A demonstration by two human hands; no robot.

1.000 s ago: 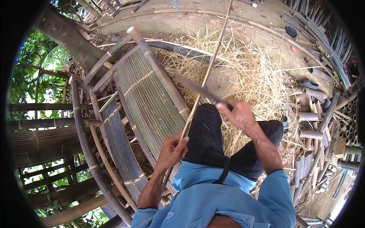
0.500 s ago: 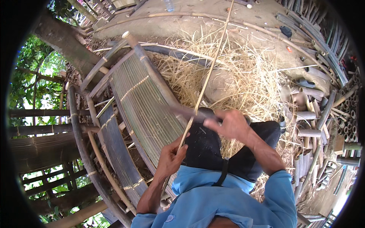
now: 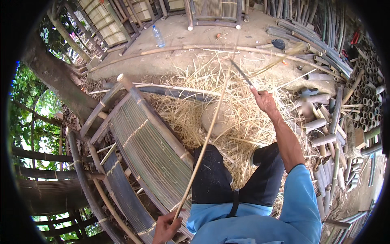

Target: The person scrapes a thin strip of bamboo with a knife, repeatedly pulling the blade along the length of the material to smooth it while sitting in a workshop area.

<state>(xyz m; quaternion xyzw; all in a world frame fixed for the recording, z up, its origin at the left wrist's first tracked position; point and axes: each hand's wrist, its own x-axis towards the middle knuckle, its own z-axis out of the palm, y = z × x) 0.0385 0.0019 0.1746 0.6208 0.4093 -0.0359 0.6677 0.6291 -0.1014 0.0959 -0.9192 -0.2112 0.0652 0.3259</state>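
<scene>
My left hand [image 3: 165, 228] is closed around the lower end of a long, thin bamboo strip [image 3: 206, 145], beside the bamboo bench [image 3: 152, 136]. From there the strip slants up and away over my lap, its far part blurred above the shavings. My right arm is stretched forward, and my right hand [image 3: 265, 101] grips a knife [image 3: 241, 73] by its handle. The dark blade points away and to the left, with its tip near the strip's far part; whether they touch I cannot tell. A blurred, pale peeled sliver [image 3: 276, 61] shows just beyond the blade.
Pale bamboo shavings [image 3: 243, 122] cover the ground ahead, around a flat round stone [image 3: 215, 118]. Cut bamboo pieces [image 3: 325, 140] and stacked poles [image 3: 300, 38] lie on the right. A plastic bottle [image 3: 158, 37] stands farther off. A tree trunk [image 3: 61, 77] rises at the left.
My right hand has swept the knife forward along the strip, from over my lap to above the shavings. My left hand has drawn the strip's near end back and down. The view has tilted up.
</scene>
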